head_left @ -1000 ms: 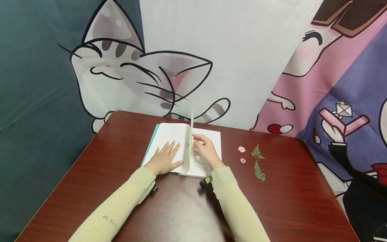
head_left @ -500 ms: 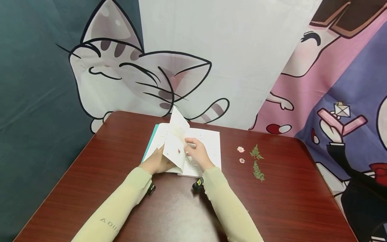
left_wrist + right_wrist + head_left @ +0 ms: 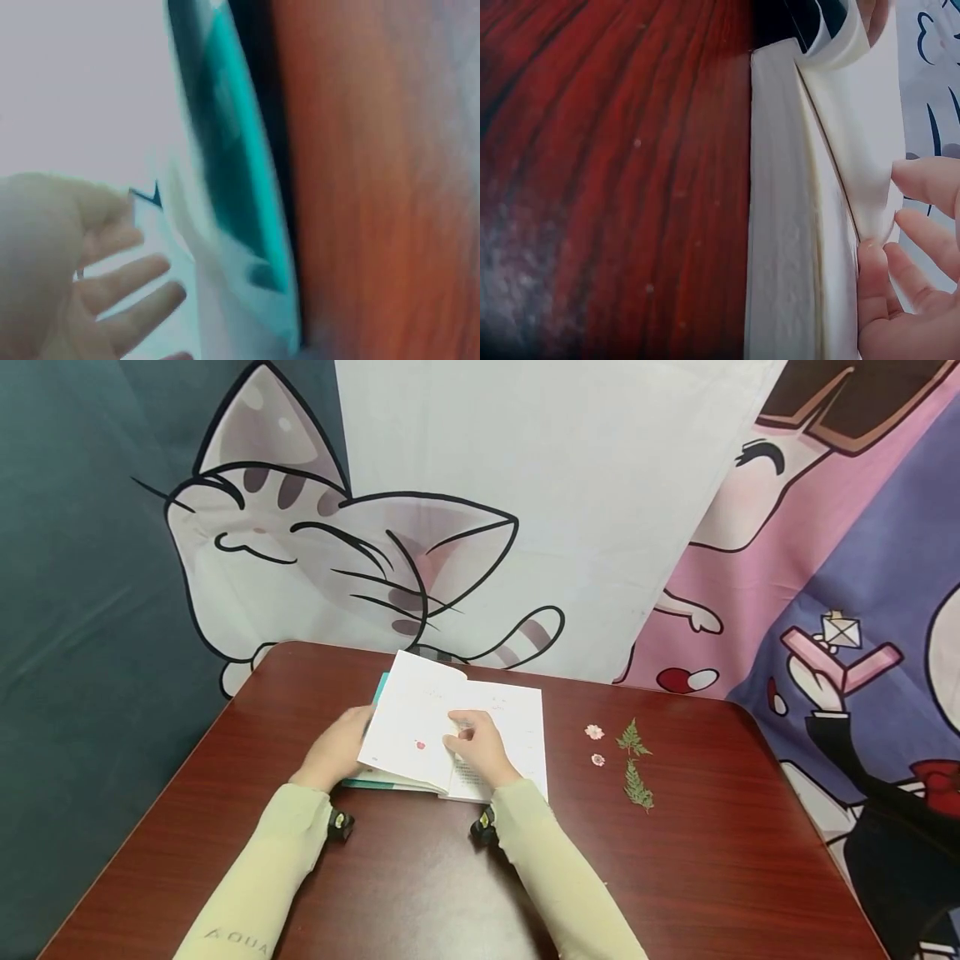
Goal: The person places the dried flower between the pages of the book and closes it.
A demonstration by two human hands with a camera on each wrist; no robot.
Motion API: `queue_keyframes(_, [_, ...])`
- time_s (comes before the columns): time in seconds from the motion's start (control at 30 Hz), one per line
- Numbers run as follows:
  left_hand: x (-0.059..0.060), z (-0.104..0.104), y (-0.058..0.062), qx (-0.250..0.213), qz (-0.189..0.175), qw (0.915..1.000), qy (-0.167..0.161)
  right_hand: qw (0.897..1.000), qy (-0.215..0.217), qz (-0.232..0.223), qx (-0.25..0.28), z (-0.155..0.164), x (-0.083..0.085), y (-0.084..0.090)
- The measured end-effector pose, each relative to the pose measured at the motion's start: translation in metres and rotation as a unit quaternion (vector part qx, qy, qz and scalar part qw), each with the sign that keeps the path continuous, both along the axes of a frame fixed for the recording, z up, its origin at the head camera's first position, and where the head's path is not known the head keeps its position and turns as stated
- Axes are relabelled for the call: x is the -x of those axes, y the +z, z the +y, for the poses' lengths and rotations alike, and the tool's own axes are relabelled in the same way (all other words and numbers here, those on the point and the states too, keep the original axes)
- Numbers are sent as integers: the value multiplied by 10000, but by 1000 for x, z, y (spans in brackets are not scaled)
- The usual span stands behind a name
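Page [image 3: 408, 727] w/ small pink flower [image 3: 420, 745], upright a sec ago, now flopped over to left half of book [image 3: 495, 727] mid-table [image 3: 420, 877]. Right hand [image 3: 476, 747] pinching page edge; left hand [image 3: 337, 756] flat, fingers relaxed, under it. Spare flowers [image 3: 595, 732] + ferns [image 3: 636, 768] right of book, untouched.

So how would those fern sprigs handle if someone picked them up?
The fern sprigs lie flat on the table and look thin and pressed, so probably very light and brittle. They would likely slide if pushed and be awkward to pinch off the smooth wood.
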State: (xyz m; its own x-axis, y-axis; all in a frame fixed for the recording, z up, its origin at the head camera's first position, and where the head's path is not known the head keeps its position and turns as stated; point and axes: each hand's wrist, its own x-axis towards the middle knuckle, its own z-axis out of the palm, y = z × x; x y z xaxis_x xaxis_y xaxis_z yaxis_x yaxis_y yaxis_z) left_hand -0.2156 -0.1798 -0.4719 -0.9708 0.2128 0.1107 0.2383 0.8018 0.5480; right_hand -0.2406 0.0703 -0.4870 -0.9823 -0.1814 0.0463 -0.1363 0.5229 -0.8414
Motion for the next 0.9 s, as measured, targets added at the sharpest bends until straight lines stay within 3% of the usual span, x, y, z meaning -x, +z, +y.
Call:
queue_keyframes(0.1, [-1,-4,11,-132,-61,9982,579,10000,9,28,-43,-1,-1,1])
queue_keyframes(0.17, [0,-2,17,-321,157,9971,671,10000,22,35,-60,0,-1,1])
queue_keyframes(0.23, [1,4,21,-396,473,9970,469,9999,25,81,-70,0,-1,0])
queue_keyframes(0.33, [1,17,22,-151,847,9962,-146,9999,17,145,-85,1,1,-2])
queue_keyframes(0.43, [0,31,20,343,873,9929,-728,9997,43,203,-114,1,2,-5])
queue_keyframes(0.57, [-3,44,15,811,519,9897,-1063,9996,79,224,-140,2,3,-7])
queue_keyframes(0.9, [-5,58,8,1253,-395,9853,-1089,9999,51,113,55,2,2,-8])
